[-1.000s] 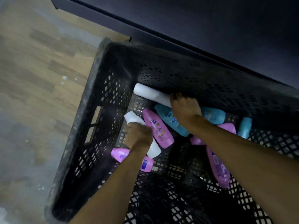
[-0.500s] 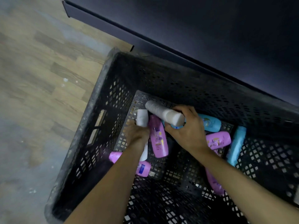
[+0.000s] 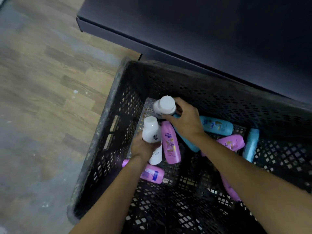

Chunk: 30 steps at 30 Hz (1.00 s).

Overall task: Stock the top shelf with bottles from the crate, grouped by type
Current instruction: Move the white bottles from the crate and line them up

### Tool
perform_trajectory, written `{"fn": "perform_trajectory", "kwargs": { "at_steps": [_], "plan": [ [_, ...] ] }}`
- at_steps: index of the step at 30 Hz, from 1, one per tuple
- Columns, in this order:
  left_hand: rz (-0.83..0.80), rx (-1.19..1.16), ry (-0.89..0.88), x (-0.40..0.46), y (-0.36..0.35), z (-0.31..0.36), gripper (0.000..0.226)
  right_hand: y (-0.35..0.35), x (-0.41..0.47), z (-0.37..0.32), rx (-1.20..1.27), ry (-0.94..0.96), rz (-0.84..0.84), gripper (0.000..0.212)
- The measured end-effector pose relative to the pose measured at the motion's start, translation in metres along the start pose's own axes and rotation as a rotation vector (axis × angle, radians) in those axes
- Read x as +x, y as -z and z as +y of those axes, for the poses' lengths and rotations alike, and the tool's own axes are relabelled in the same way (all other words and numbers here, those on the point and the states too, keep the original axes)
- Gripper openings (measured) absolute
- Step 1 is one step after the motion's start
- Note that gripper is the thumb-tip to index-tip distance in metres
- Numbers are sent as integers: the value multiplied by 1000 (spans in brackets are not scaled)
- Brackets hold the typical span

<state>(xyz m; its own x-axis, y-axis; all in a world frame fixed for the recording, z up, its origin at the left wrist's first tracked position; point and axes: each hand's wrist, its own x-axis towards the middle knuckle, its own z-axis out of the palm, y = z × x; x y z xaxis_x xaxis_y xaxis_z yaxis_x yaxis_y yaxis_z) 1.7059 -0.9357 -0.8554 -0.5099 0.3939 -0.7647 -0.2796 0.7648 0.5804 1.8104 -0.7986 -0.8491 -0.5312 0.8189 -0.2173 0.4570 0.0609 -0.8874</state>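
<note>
Both hands are working inside the black perforated crate (image 3: 219, 98), each one holding a white bottle.

The left hand (image 3: 143, 147) is wrapping its fingers round the lower body of a white bottle (image 3: 151, 130). This bottle is standing tilted, its rounded end sticking up past the fingers and toward the camera, its other end poking out below the hand next to the wrist.

The right hand (image 3: 185, 122) is gripping a second white bottle (image 3: 164, 107) from the right side, fingers curling over its far side and thumb on the near side. The bottle's flat white end is facing the camera, jutting out left of the hand; the rest of the body is hidden behind that end. It is sitting just above and right of the left-hand bottle; cannot tell if the two are touching.

Lying on the crate floor: a pink bottle (image 3: 170, 142) just right of the left hand, a blue bottle (image 3: 217, 124) right of the right wrist, another pink bottle (image 3: 232, 142) below it, a blue bottle on its edge (image 3: 251, 144) further right, a pink bottle with a blue label (image 3: 152, 173) under the left forearm, and one more pink bottle (image 3: 229, 188) partly hidden by the right forearm.

The crate is sitting on a wood-look floor (image 3: 50, 81), up against a dark shelf unit (image 3: 202, 31).
</note>
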Motion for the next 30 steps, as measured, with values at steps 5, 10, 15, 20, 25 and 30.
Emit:
{"fn": "perform_trajectory", "kwargs": {
  "at_steps": [5, 10, 15, 20, 25, 30],
  "plan": [
    [-185, 169, -338, -75, 34, 46, 45, 54, -46, -57, -72, 27, 13, 45],
    [-228, 194, -479, -150, 57, 107, 53, 127, -102, -137, -190, -21, 4, 47],
    [-278, 201, -620, -222, 66, 170, 53, 180, -144, -218, -244, -1, 31, 48],
    [-322, 204, -749, -282, 76, 222, 53, 221, -170, -279, -213, 29, 113, 47],
    [-400, 121, -832, -333, 80, 278, 52, 264, -202, -337, -111, 32, 251, 42],
    [-537, 128, -1029, -404, 73, 347, 47, 316, -244, -394, -11, 64, 446, 47]
  ]
}}
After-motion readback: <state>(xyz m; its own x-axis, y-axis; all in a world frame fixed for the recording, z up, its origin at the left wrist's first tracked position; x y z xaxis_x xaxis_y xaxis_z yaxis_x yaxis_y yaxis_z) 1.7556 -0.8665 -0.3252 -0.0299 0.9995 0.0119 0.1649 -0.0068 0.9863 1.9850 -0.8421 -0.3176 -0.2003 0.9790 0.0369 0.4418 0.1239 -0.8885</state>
